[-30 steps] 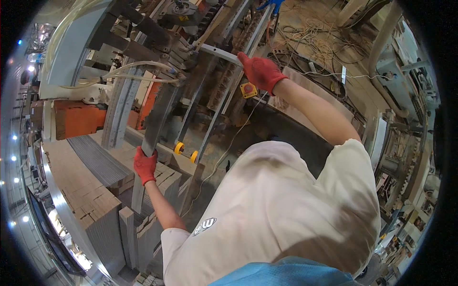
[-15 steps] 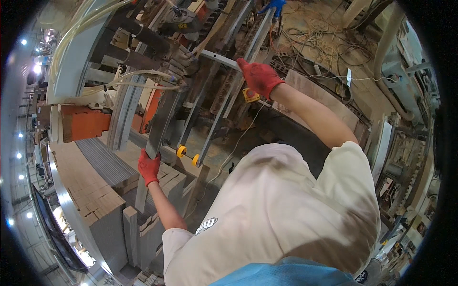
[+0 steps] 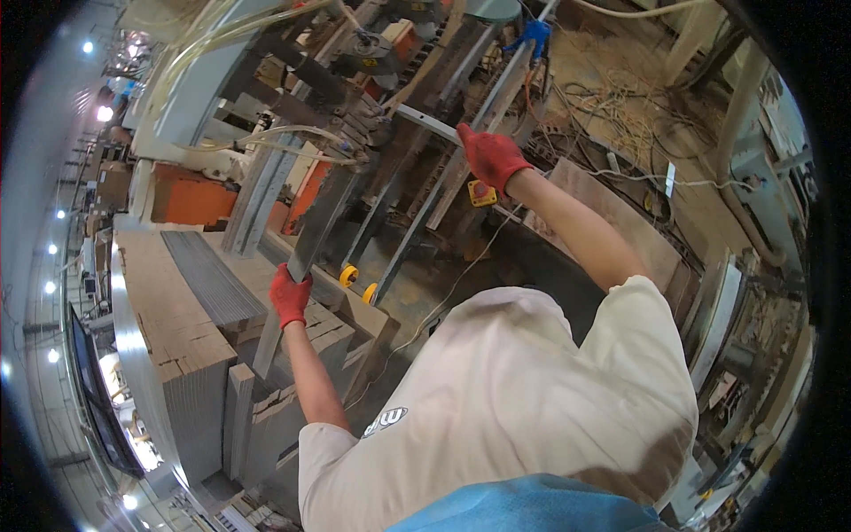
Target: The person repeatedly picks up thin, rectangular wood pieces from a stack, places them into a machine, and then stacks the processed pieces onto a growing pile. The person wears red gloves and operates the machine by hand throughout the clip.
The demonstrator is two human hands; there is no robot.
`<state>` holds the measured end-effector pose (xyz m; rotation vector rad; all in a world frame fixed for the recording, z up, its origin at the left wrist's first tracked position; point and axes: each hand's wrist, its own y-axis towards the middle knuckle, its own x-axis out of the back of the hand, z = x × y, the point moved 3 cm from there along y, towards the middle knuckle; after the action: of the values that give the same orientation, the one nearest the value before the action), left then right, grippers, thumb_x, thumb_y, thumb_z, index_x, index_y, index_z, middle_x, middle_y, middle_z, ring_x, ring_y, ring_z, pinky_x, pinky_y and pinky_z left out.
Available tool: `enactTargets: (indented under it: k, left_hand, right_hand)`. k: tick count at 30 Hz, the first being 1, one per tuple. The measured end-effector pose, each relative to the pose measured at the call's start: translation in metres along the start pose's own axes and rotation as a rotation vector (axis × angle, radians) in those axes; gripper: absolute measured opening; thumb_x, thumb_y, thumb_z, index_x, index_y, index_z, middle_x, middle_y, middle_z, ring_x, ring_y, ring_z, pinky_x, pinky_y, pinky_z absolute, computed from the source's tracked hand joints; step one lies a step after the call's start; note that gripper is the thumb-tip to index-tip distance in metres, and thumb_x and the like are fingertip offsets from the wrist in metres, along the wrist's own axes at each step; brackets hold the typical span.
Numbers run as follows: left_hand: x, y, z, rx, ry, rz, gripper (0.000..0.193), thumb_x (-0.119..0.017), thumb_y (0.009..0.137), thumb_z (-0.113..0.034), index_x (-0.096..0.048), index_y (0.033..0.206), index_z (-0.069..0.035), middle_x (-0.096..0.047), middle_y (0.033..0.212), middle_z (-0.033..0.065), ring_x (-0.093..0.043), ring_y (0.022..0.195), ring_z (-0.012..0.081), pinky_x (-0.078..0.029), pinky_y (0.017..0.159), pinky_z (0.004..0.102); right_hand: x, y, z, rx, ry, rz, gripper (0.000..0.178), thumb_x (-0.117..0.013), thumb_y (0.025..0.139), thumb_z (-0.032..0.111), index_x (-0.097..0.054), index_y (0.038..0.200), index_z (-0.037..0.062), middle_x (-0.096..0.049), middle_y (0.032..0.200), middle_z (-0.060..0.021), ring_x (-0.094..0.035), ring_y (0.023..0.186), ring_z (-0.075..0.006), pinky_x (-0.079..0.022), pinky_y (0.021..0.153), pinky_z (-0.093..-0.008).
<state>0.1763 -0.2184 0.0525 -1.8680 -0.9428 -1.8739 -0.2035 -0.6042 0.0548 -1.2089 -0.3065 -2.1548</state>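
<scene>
My left hand, in a red glove, is closed around a long grey board. The board slants from the machine down past my fist, beside stacked panels. Away to the right, my right hand, also red-gloved, grips the end of a light metal bar that reaches across the machine's rails. Its fingertips are partly hidden behind the glove. Just below that hand sits a yellow box with a red button.
Tall stacks of brown-topped grey panels stand at the left. Two metal rails with yellow rollers run between my hands. A pale cable trails over the floor. Tangled straps lie at the far right, near a blue clamp-like part.
The whole view has shifted, so the machine and stacks appear farther right. Both hands keep their holds, with little visible movement against the board and bar.
</scene>
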Motion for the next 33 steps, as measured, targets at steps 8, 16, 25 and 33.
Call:
enactTargets:
  k: [8,16,25,33]
  left_hand:
    - [-0.007,-0.004,-0.001,0.131,0.182,0.052,0.057,-0.079,0.079,-0.041,-0.057,0.125,-0.016,-0.066,0.124,0.0108,-0.062,0.115,0.0352,-0.043,0.090,0.0562]
    - [-0.005,-0.002,0.010,0.116,0.148,0.174,0.067,-0.080,0.078,-0.040,-0.056,0.137,-0.018,-0.066,0.129,0.0079,-0.063,0.120,0.0317,-0.041,0.096,0.0532]
    - [0.008,-0.005,-0.003,0.142,0.040,0.332,0.060,-0.084,0.072,-0.033,-0.061,0.125,-0.015,-0.071,0.120,0.0112,-0.066,0.114,0.0326,-0.045,0.092,0.0518]
    - [0.018,-0.112,-0.045,0.166,-0.132,0.110,0.062,-0.085,0.067,-0.029,-0.062,0.122,-0.012,-0.070,0.116,0.0118,-0.066,0.110,0.0343,-0.050,0.091,0.0486]
  right_hand:
    - [-0.002,0.005,-0.006,0.085,-0.072,-0.023,0.038,-0.040,0.108,0.033,-0.058,0.128,0.0061,-0.072,0.102,-0.0234,-0.067,0.096,-0.0463,-0.052,0.085,-0.0537]
    - [-0.005,-0.002,-0.017,0.071,0.098,-0.028,0.041,-0.049,0.103,0.031,-0.050,0.139,0.0091,-0.071,0.097,-0.0264,-0.067,0.091,-0.0475,-0.053,0.078,-0.0543]
    - [-0.007,0.021,-0.057,0.094,0.742,-0.180,0.041,-0.058,0.102,0.033,-0.052,0.133,0.0064,-0.070,0.098,-0.0254,-0.069,0.087,-0.0436,-0.052,0.075,-0.0506]
    - [0.031,0.034,-0.075,-0.003,0.111,-0.464,0.058,-0.067,0.098,0.036,-0.046,0.143,0.0083,-0.067,0.107,-0.0209,-0.067,0.092,-0.0354,-0.054,0.076,-0.0468]
